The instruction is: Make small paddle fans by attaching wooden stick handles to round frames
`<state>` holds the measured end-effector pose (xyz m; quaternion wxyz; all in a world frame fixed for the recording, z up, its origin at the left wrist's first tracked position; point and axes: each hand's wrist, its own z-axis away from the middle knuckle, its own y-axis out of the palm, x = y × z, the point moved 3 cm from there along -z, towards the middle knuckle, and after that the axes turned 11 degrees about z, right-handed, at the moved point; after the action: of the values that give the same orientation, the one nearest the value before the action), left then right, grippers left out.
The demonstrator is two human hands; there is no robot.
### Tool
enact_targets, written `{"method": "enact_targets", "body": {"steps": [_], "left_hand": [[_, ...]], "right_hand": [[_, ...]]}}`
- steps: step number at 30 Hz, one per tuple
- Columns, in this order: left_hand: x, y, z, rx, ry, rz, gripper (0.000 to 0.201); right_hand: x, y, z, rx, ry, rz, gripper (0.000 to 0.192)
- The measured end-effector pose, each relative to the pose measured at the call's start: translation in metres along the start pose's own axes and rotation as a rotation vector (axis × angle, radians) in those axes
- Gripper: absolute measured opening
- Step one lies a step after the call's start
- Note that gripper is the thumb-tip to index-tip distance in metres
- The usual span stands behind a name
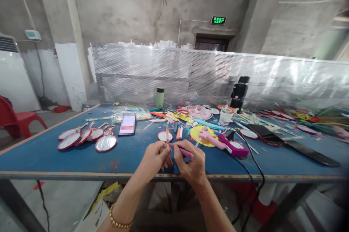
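Near the front edge of the table, my left hand (158, 155) pinches a thin flat stick (167, 134) that stands upright from the fingers. My right hand (191, 160) is closed around a purple marker (187, 153), its tip pointing left at the stick. Both hands are close together, almost touching. Just beyond the stick lies a round white disc with a red rim (161, 137). An orange marker (178, 133) and a pale marker (181, 133) are beside that disc. To the right, a pink and purple glue gun (234, 146) rests by a yellow disc (194, 132).
Several red-rimmed discs on sticks (106, 143) overlap at the left, near a phone (127, 124). A green bottle (160, 98), a white cup (225, 117) and a black flask (239, 94) stand farther back. Black cables (255, 166) hang over the front edge.
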<state>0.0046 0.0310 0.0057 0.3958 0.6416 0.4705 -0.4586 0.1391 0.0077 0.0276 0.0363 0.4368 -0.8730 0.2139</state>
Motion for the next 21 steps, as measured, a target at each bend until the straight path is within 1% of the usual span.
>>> {"method": "enact_targets", "body": {"steps": [9, 15, 21], "left_hand": [[0.0003, -0.0007, 0.0002, -0.002, -0.002, -0.002, 0.027], [0.0017, -0.0005, -0.0004, -0.005, -0.016, -0.002, 0.025], [0.0007, 0.0004, -0.0001, 0.013, 0.008, -0.009, 0.027]], "right_hand": [[-0.0015, 0.0012, 0.0012, -0.003, 0.002, -0.005, 0.011], [-0.0017, -0.0005, 0.0, -0.043, 0.019, -0.003, 0.012], [-0.0018, 0.002, -0.0021, -0.006, 0.002, -0.027, 0.011]]}}
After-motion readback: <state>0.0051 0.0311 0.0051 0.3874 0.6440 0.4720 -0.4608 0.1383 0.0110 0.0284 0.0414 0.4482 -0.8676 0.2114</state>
